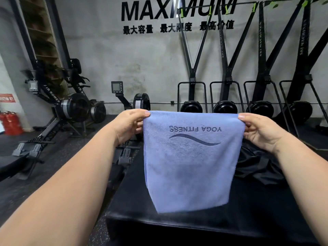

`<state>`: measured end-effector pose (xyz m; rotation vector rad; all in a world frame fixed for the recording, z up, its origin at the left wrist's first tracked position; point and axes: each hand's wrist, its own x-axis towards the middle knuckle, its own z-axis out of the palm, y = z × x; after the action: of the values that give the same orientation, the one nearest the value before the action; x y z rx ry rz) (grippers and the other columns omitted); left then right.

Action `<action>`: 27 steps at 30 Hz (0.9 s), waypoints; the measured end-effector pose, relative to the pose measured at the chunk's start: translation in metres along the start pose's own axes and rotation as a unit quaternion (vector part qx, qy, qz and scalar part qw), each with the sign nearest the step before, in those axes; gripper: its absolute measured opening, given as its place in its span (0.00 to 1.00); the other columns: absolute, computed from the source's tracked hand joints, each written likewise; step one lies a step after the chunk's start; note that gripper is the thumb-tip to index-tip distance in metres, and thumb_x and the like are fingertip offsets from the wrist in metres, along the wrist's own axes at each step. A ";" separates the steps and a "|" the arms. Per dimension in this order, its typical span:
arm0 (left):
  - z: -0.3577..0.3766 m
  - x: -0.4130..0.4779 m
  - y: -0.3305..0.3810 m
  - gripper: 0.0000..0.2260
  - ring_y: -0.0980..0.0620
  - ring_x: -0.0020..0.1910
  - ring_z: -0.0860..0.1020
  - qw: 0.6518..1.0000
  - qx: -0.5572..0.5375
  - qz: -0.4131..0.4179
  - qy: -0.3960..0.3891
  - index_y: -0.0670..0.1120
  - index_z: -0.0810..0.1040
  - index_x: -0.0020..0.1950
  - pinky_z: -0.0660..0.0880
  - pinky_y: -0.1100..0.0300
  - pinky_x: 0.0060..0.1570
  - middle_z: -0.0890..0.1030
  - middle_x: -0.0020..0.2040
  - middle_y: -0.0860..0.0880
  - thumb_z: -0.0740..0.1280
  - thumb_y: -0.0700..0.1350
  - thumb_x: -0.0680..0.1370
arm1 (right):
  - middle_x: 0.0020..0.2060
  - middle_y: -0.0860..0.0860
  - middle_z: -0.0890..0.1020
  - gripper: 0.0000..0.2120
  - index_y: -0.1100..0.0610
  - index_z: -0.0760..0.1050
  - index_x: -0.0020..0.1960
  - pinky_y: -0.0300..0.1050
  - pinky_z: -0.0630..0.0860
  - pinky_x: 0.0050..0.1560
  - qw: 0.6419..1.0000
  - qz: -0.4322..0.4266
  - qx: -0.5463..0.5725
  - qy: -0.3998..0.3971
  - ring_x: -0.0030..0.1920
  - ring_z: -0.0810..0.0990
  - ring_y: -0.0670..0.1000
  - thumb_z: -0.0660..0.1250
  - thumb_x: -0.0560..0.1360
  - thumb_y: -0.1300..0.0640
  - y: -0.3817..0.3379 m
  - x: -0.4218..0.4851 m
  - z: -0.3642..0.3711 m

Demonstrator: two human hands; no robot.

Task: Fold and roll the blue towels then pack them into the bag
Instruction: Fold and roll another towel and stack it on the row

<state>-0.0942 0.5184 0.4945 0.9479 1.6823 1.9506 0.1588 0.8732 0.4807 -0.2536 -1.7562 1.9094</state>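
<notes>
1. Your left hand [130,126] pinched the top left corner of the towel [191,166] between thumb and curled fingers. Your right hand [260,132] gripped the top right corner the same way.
2. The blue towel hung in the air, pulled taut along its top edge between both hands. It was doubled into layers that showed along its left side. "YOGA FITNESS" read upside down on it, with a wavy line beneath.
3. Its bottom edge reached down to the black padded box [177,221], toward the near left corner. You could not tell whether cloth and box touched.
4. Crumpled black fabric [257,166] lay along the box's right edge, partly behind the towel and below your right hand. Whether it was the bag was unclear.
5. Beyond the box, rowing machines [71,110] stood on the floor at left, and ski machines [225,96] lined the grey wall under the lettering "MAXIMUM" [150,11].
</notes>
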 end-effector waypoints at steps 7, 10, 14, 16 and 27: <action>-0.011 0.015 -0.108 0.04 0.57 0.35 0.78 0.929 0.356 -0.076 0.065 0.47 0.86 0.42 0.75 0.62 0.40 0.85 0.37 0.49 0.78 0.45 0.76 | 0.34 0.45 0.87 0.03 0.51 0.88 0.41 0.40 0.78 0.43 0.896 0.049 -0.438 0.062 0.34 0.81 0.42 0.81 0.72 0.55 0.098 0.014 -0.017; 0.004 0.010 -0.162 0.05 0.56 0.38 0.80 0.894 0.427 -0.117 0.076 0.48 0.85 0.39 0.75 0.60 0.43 0.85 0.37 0.55 0.78 0.44 0.74 | 0.32 0.45 0.85 0.06 0.48 0.85 0.37 0.43 0.75 0.45 0.853 0.073 -0.509 0.086 0.38 0.83 0.46 0.80 0.71 0.55 0.151 0.012 -0.010; 0.009 0.012 -0.211 0.05 0.56 0.38 0.81 0.879 0.436 -0.166 0.102 0.48 0.84 0.38 0.74 0.61 0.41 0.84 0.36 0.57 0.74 0.44 0.74 | 0.34 0.44 0.84 0.07 0.47 0.82 0.37 0.45 0.76 0.45 0.842 0.093 -0.514 0.135 0.41 0.83 0.51 0.77 0.73 0.54 0.203 0.008 -0.008; 0.012 0.018 -0.224 0.07 0.57 0.31 0.79 0.885 0.415 -0.182 0.103 0.47 0.82 0.36 0.74 0.61 0.37 0.85 0.33 0.54 0.70 0.42 0.74 | 0.34 0.45 0.83 0.06 0.47 0.81 0.39 0.49 0.79 0.47 0.843 0.124 -0.501 0.152 0.43 0.83 0.53 0.74 0.74 0.52 0.215 0.012 -0.006; 0.053 0.060 -0.281 0.17 0.46 0.62 0.82 0.917 0.325 -0.193 0.126 0.48 0.74 0.70 0.74 0.59 0.62 0.85 0.60 0.50 0.67 0.47 0.81 | 0.54 0.56 0.87 0.18 0.53 0.77 0.68 0.48 0.76 0.60 0.863 0.173 -0.428 0.207 0.55 0.86 0.56 0.66 0.79 0.56 0.255 0.063 0.017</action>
<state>-0.1359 0.6527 0.2384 0.4964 2.5227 1.3021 0.0337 0.8852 0.2496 -1.2647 -2.2133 0.9989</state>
